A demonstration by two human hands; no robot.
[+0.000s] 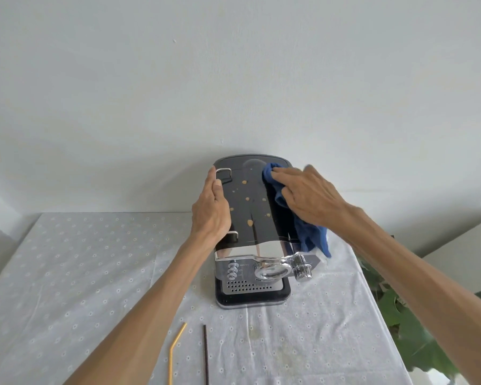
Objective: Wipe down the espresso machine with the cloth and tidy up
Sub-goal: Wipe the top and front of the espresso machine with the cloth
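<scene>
The wall (233,79) fills the upper half of the view, plain and pale. Below it the bench (67,273), under a white dotted cloth cover, carries everything else. The machine (250,218) stands at the back middle of the bench, close to or against the wall, seen from above: a glossy black top spattered with tan drops, one run trailing toward the chrome front, with a perforated drip tray and a chrome knob lower down. A plant (417,329) shows leaves off the bench's right edge.

The left hand (210,209) lies flat against the machine's left edge, fingers together and extended beside two small wire loops, gripping nothing; it probably braces the machine so it does not slide under the rubbing. The right hand (308,198) presses down, fingers spread, on the cloth (303,232), which is blue, bunched, and spread along the right side of the top, its tail hanging over the right flank. The hand pins the cloth rather than pinching it, which suits a broad sweep. The cloth sits at the far right corner, so the spattered middle strip looks not yet wiped, and the task seems early.

Near the front of the bench lie a yellow straw (175,354), bent near its upper end, and a dark stick (206,354) just beside it, apart from the machine; what the stick is I cannot tell, and both are likely part of the tidying
</scene>
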